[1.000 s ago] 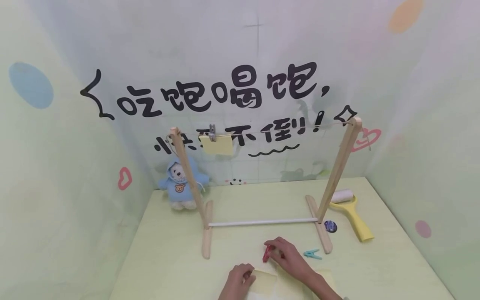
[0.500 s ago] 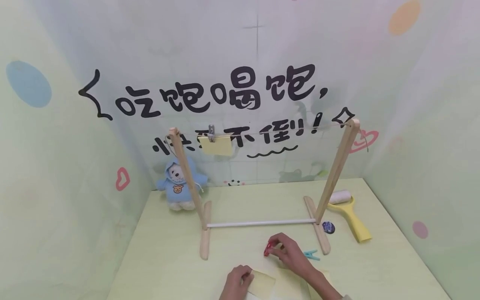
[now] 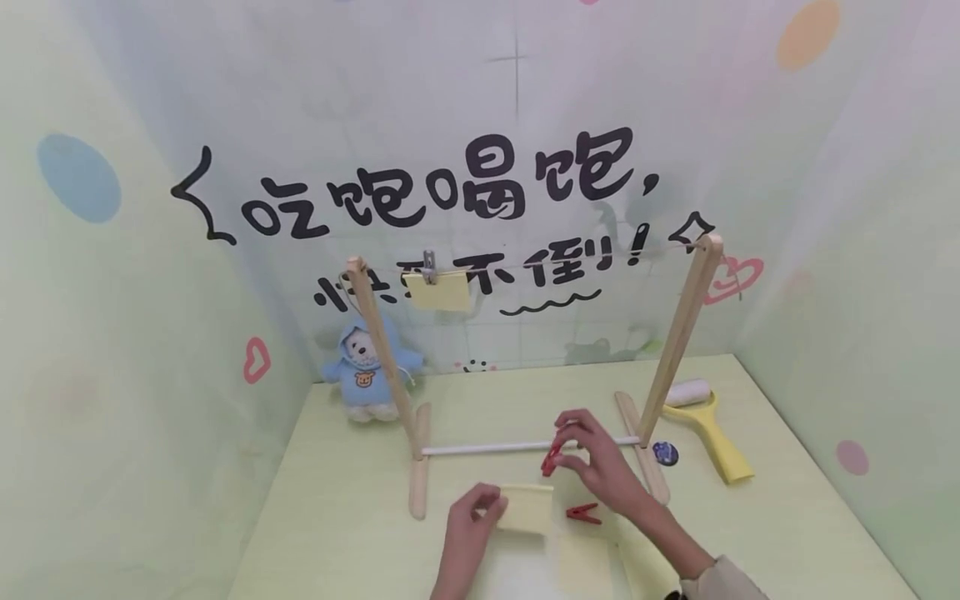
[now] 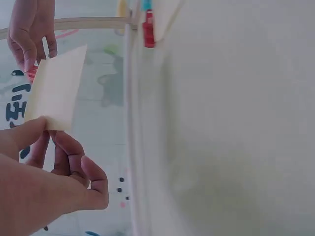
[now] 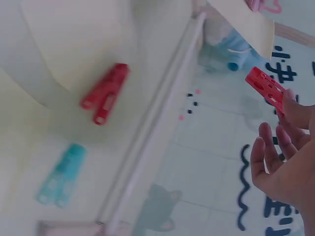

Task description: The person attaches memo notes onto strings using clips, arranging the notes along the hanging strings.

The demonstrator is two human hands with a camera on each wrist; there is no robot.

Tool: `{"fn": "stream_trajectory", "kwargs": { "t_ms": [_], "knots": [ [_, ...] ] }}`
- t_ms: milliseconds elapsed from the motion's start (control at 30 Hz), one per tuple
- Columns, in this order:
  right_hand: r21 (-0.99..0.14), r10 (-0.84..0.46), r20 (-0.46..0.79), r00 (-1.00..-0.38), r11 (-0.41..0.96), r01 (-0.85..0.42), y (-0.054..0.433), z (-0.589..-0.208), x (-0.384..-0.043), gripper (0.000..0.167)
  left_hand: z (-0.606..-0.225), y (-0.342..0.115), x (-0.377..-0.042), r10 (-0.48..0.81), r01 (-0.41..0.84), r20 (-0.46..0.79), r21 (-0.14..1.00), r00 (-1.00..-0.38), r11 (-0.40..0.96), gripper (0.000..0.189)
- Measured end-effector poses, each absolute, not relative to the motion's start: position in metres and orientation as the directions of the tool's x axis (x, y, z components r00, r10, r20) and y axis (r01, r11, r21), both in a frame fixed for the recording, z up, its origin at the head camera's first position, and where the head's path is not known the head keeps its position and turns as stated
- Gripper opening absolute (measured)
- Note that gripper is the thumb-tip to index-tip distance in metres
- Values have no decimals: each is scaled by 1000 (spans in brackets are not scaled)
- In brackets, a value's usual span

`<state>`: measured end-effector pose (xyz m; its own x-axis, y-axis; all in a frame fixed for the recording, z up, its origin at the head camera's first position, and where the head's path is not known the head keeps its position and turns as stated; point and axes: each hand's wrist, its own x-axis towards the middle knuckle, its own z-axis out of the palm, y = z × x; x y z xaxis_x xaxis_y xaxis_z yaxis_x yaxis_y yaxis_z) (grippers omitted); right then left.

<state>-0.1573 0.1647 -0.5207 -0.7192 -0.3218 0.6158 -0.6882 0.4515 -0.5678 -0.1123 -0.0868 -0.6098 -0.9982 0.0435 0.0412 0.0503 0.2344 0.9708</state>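
One pale yellow paper sheet (image 3: 525, 510): up off the tabletop (image 3: 315, 517), out in front of the rack, caught at the edge by the left hand
Left hand (image 3: 472, 527): clamped on that sheet, thumb on one face and fingers behind, pretty classic pinch
Right hand (image 3: 597, 467): thumb and finger together on a red clothespin (image 5: 266, 90), with the other fingers loosely bent
Clothespin vs paper: super close, just beside the sheet's corner, but the right wrist cam shows a gap, so apart
Spare clothespins: second red clothespin (image 3: 583, 513) lying on the table below the right hand, plus a teal clothespin (image 5: 63, 176) near it, a bit blurry
Loose paper (image 3: 585, 567): more yellow stuff flat on the table by the right forearm
Wooden rack (image 3: 678, 342): two leaning posts, white crossbar (image 3: 480, 449) low down, string (image 3: 525, 265) across the top
On the string: silver metal clip (image 3: 429, 268) gripping a yellow note (image 3: 447, 294), nearer the left post
Plush bear (image 3: 362, 379): blue hoodie, sitting behind the left post
Right side: yellow-handled lint roller (image 3: 716, 437) and a round dark-blue badge (image 3: 665, 453) near the post's foot
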Motion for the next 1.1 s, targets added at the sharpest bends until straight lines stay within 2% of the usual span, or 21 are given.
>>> {"fn": "stream_trajectory", "kwargs": {
  "t_ms": [133,233,333,567,733,900,1100],
  "knots": [
    [-518,-312,668,-675,456,-724,169,-471,-167,30,-538,-84,-125,-66,-3,8,985,-998,171,22],
    [-478,-317,703,-636,452,-753,170,-442,-172,34,-509,-83,-137,-113,25,40,991,-993,129,22],
    [-462,-324,717,-617,442,-769,171,-419,-174,34,-486,-83,-149,-131,58,70,994,-989,94,22],
    [-476,-301,724,-621,434,-765,170,-366,-174,28,-441,-81,-178,-143,167,170,985,-975,37,20],
    [-433,-286,769,-572,425,-795,164,-324,-179,24,-404,-77,-193,-133,220,216,975,-967,-15,22],
    [-366,-281,814,-508,430,-825,156,-280,-195,18,-372,-74,-205,-139,272,262,961,-955,-56,23],
    [-372,-256,819,-513,443,-816,149,-245,-222,11,-348,-70,-216,-164,327,316,944,-935,-45,22]
  ]
}}
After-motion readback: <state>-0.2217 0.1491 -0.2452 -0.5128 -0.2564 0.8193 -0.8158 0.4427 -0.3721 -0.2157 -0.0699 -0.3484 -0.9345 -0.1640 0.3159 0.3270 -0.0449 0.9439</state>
